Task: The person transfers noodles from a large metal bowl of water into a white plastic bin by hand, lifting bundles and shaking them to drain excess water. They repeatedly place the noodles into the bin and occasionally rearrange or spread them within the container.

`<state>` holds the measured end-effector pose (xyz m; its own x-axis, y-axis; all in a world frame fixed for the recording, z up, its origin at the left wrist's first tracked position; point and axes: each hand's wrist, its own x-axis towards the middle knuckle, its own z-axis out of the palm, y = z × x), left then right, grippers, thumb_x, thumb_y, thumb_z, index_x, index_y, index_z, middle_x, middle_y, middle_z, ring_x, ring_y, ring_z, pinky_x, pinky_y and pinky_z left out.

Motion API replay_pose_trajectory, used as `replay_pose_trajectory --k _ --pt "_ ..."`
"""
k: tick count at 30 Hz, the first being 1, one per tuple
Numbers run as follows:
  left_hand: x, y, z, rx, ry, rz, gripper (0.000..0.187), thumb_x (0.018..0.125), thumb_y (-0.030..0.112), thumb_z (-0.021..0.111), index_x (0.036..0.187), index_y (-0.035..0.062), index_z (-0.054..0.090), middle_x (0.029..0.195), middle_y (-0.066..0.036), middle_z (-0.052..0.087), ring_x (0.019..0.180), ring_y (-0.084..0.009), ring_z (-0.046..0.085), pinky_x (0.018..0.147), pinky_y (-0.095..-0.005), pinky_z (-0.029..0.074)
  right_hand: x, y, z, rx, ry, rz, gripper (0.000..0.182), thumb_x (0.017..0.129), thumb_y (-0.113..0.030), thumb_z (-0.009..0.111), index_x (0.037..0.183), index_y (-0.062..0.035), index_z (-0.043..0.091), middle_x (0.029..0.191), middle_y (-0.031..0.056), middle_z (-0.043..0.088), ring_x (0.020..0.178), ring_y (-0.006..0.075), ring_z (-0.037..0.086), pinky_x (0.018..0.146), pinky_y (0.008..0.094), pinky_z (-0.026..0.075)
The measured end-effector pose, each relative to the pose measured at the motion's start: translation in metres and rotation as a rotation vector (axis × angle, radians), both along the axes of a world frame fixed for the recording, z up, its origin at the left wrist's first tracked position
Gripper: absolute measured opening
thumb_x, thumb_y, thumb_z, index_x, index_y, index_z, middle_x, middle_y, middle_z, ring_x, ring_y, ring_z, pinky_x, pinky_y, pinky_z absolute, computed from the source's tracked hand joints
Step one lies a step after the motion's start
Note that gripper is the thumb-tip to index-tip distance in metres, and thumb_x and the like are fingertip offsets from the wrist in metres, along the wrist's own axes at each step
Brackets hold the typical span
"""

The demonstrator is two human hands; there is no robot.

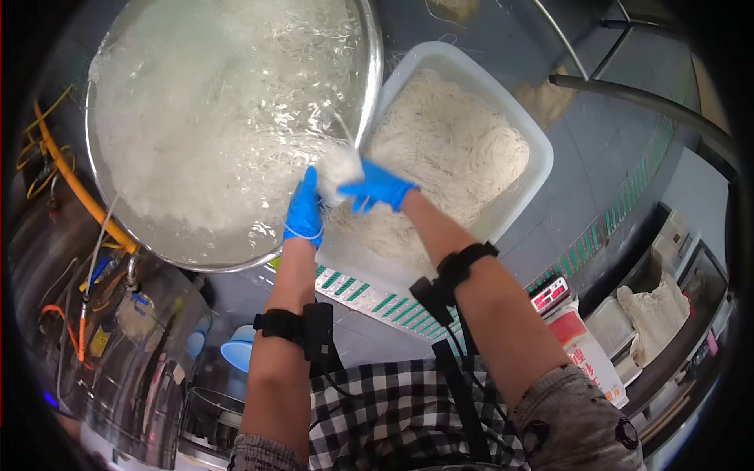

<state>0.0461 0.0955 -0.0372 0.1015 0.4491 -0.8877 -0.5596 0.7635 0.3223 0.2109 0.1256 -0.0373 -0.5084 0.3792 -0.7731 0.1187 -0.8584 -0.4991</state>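
Both hands wear blue gloves. My left hand [305, 210] and my right hand [377, 190] are closed together around a bundle of white noodles [339, 166], held above the rim between a large round metal basin [369, 102] and a white plastic tub [542, 157]. Strands trail from the bundle back into the basin, which is full of water and loose noodles [212, 118]. The tub to the right holds coiled heaps of drained noodles [455, 149].
An orange hose [75, 188] and wires run along the basin's left side over steel equipment. A blue bowl [239, 349] sits below. A digital scale [551, 296], a printed box [585, 353] and a white sack [652, 310] are at the right.
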Motion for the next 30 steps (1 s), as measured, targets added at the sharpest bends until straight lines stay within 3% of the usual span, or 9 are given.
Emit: replay_pose_trajectory --k 5,7,11,13,17,18,21,23,30 --pt "0.014 -0.003 0.039 0.141 0.113 -0.05 0.051 0.078 0.027 0.053 0.117 0.0 0.036 0.114 -0.01 0.043 0.102 -0.0189 0.043 0.086 -0.0288 0.034 -0.033 -0.044 0.0 -0.168 0.011 0.198 0.037 0.062 -0.028 0.066 0.087 -0.0038 0.053 0.072 0.0086 0.056 0.047 0.0155 0.052 0.042 0.025 0.044" --pt "0.015 -0.013 0.051 0.19 0.036 0.055 0.041 0.079 0.026 0.052 0.111 0.004 0.042 0.106 -0.01 0.048 0.097 -0.0199 0.046 0.084 -0.0328 0.037 -0.025 -0.04 0.03 -0.003 -0.047 0.659 0.037 0.058 -0.033 0.067 0.081 -0.0052 0.057 0.068 0.0062 0.056 0.052 0.0133 0.051 0.047 0.0255 0.043" --pt "0.019 -0.02 0.086 -0.12 -0.292 0.153 0.057 0.076 0.037 0.053 0.115 -0.0006 0.034 0.106 -0.017 0.045 0.096 -0.0274 0.046 0.078 -0.0378 0.041 0.008 -0.028 0.154 0.093 0.025 0.842 0.035 0.061 -0.035 0.065 0.077 -0.0045 0.058 0.063 0.0099 0.057 0.056 0.0201 0.055 0.052 0.0315 0.043" --pt "0.023 -0.009 0.091 -0.182 -0.634 0.616 0.063 0.076 0.04 0.051 0.116 -0.0034 0.031 0.108 -0.019 0.044 0.096 -0.0289 0.046 0.077 -0.0374 0.041 0.029 -0.034 0.207 0.554 0.045 1.073 0.031 0.064 -0.036 0.061 0.075 -0.0067 0.058 0.067 0.0117 0.058 0.058 0.0262 0.056 0.052 0.0338 0.044" --pt "0.019 0.012 0.091 0.064 -0.629 0.77 0.064 0.075 0.041 0.051 0.116 -0.0039 0.032 0.107 -0.02 0.044 0.095 -0.0286 0.045 0.08 -0.0366 0.04 0.072 -0.043 0.288 0.627 0.188 1.203 0.019 0.065 -0.025 0.054 0.072 -0.0084 0.058 0.068 0.011 0.057 0.062 0.03 0.056 0.056 0.0372 0.045" --pt "0.01 0.015 0.097 0.217 -0.947 0.69 0.063 0.077 0.045 0.046 0.117 -0.0018 0.033 0.105 -0.017 0.047 0.09 -0.0271 0.047 0.078 -0.0371 0.04 0.083 -0.049 0.297 0.633 0.18 1.207 0.019 0.065 -0.025 0.054 0.072 -0.0084 0.058 0.068 0.011 0.057 0.062 0.03 0.056 0.056 0.0372 0.045" --pt "-0.021 0.031 0.12 0.456 -0.756 0.848 0.062 0.078 0.048 0.041 0.117 0.001 0.033 0.103 -0.013 0.049 0.085 -0.0264 0.048 0.076 -0.0387 0.04 0.109 -0.054 0.311 0.565 -0.065 1.225 0.018 0.063 -0.025 0.054 0.072 -0.0092 0.058 0.068 0.0115 0.058 0.064 0.0294 0.056 0.057 0.0371 0.045" --pt "-0.051 0.037 0.162 0.57 -0.649 0.684 0.061 0.078 0.047 0.04 0.119 0.0026 0.033 0.104 -0.012 0.049 0.086 -0.0269 0.048 0.077 -0.0403 0.039 0.123 -0.046 0.313 0.534 -0.289 1.43 0.019 0.063 -0.026 0.054 0.072 -0.0106 0.059 0.067 0.0121 0.058 0.065 0.0287 0.057 0.057 0.0365 0.045" --pt "-0.157 0.042 0.258 0.711 -0.266 0.599 0.067 0.076 0.045 0.043 0.121 -0.0024 0.028 0.107 -0.017 0.046 0.088 -0.028 0.048 0.079 -0.0392 0.039 0.189 -0.046 0.287 0.449 -0.548 1.364 0.023 0.061 -0.029 0.055 0.075 -0.0114 0.06 0.071 0.0139 0.059 0.071 0.0299 0.057 0.064 0.037 0.046"
